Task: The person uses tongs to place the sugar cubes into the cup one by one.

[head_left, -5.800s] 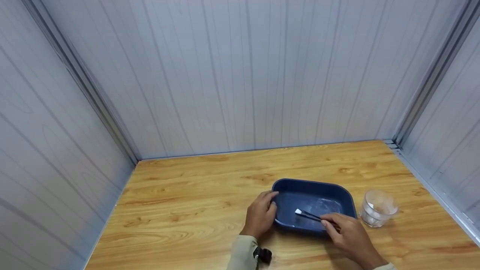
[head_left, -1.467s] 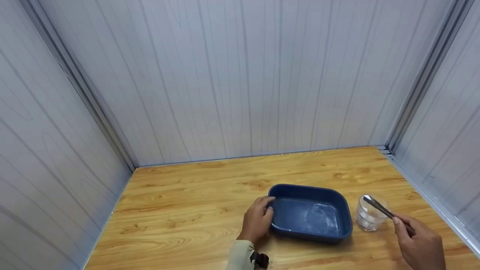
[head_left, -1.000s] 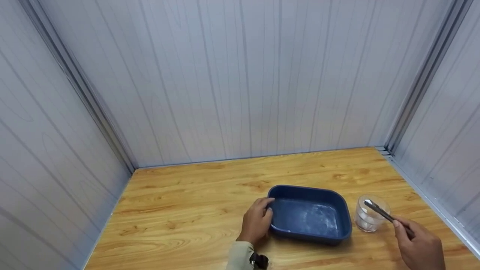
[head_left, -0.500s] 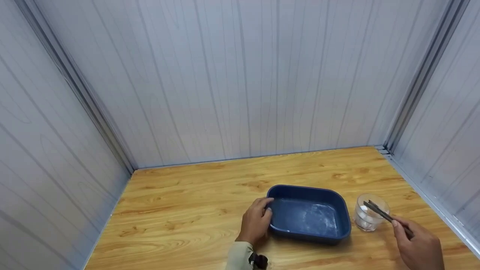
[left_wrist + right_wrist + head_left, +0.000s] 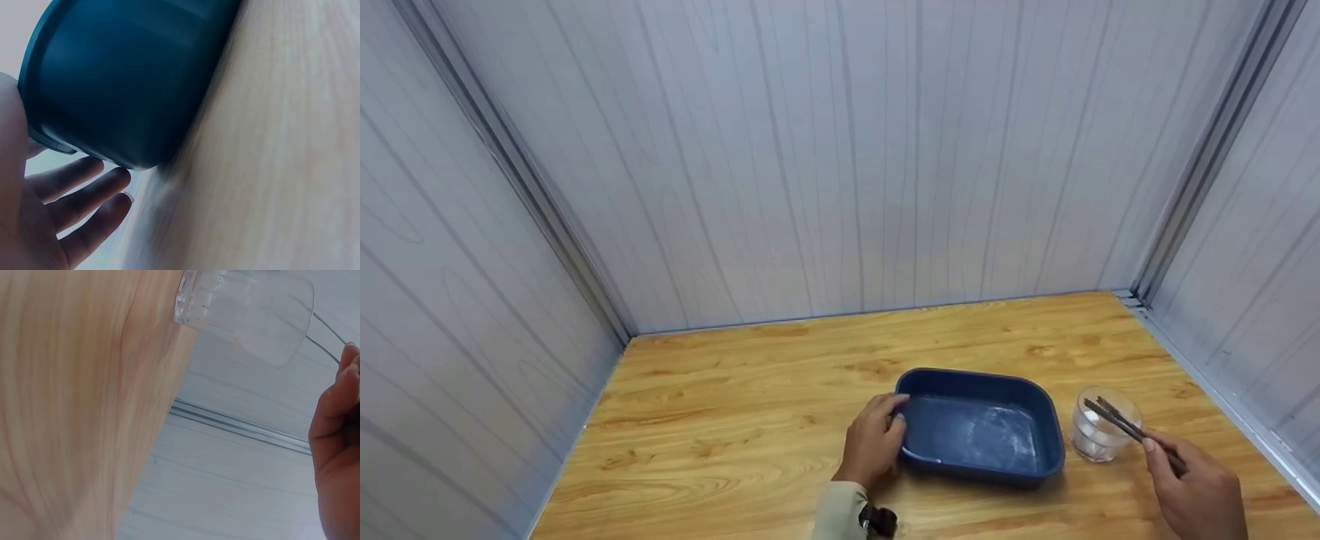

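At the left end of a dark blue rectangular tray [image 5: 982,431], my left hand [image 5: 874,442] grips the rim, fingertips over the edge in the head view. The left wrist view shows several of its fingers [image 5: 90,188] beneath the tray's outer wall. My right hand [image 5: 1196,480] pinches small dark metal tongs [image 5: 1125,427] with toothed tips. Their two arms stand slightly apart, and the tips reach into the mouth of a clear glass [image 5: 1099,450]. White pieces [image 5: 1092,418] lie inside that glass. In the right wrist view the tongs' thin arms [image 5: 323,349] enter the glass rim.
A wood-grain table [image 5: 720,420] carries the tray and the glass, which stand side by side with a narrow gap. Pale panel walls [image 5: 840,150] close off the back and both sides. Whitish smears mark the tray floor.
Earliest, the tongs held a white piece over the tray. My right hand has since moved right to the glass, where the tongs' tips have parted. My left hand stays on the rim.
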Demonstrator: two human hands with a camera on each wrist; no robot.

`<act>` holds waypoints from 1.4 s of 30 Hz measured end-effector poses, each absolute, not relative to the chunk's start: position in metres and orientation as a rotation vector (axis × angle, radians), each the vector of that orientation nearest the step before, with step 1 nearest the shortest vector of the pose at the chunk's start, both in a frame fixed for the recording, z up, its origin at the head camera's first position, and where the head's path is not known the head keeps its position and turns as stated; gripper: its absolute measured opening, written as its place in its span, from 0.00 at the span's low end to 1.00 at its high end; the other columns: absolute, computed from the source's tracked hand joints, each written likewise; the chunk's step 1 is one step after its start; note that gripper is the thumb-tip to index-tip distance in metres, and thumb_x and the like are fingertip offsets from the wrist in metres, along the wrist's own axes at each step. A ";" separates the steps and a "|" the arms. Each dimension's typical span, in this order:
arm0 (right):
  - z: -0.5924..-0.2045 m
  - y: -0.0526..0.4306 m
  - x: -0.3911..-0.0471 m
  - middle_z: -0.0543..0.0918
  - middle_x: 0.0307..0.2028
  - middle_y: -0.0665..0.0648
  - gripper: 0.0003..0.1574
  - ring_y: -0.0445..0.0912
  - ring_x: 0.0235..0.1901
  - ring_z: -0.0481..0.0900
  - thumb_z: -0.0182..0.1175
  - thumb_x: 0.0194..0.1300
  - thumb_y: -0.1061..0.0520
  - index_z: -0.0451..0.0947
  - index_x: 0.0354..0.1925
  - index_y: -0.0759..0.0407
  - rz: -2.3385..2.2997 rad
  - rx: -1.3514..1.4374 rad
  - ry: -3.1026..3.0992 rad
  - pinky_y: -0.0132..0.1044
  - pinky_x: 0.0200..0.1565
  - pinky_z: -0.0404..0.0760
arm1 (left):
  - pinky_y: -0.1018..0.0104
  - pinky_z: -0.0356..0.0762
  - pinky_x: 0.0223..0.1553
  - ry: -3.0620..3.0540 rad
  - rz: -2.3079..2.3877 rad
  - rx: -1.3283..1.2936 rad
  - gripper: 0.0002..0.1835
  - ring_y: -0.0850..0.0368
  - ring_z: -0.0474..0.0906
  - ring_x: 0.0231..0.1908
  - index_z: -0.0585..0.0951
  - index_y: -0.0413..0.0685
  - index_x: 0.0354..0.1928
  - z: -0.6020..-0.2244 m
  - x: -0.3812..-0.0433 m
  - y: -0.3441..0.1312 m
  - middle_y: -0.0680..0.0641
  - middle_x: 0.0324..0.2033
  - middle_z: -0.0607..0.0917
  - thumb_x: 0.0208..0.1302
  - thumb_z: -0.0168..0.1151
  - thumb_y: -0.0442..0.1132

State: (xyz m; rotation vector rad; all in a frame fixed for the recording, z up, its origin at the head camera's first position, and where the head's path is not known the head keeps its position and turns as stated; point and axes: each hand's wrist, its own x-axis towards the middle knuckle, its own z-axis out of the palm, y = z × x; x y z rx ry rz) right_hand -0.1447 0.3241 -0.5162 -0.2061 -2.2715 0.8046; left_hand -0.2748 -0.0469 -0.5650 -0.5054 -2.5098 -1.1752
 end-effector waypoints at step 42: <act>-0.520 0.284 -0.133 0.83 0.27 0.56 0.13 0.46 0.24 0.81 0.57 0.64 0.65 0.79 0.47 0.61 1.352 0.176 -2.344 0.34 0.20 0.77 | 0.65 0.72 0.39 -2.531 -1.188 -0.492 0.17 0.66 0.72 0.35 0.79 0.60 0.54 -0.566 -0.275 -0.046 0.62 0.51 0.76 0.63 0.56 0.40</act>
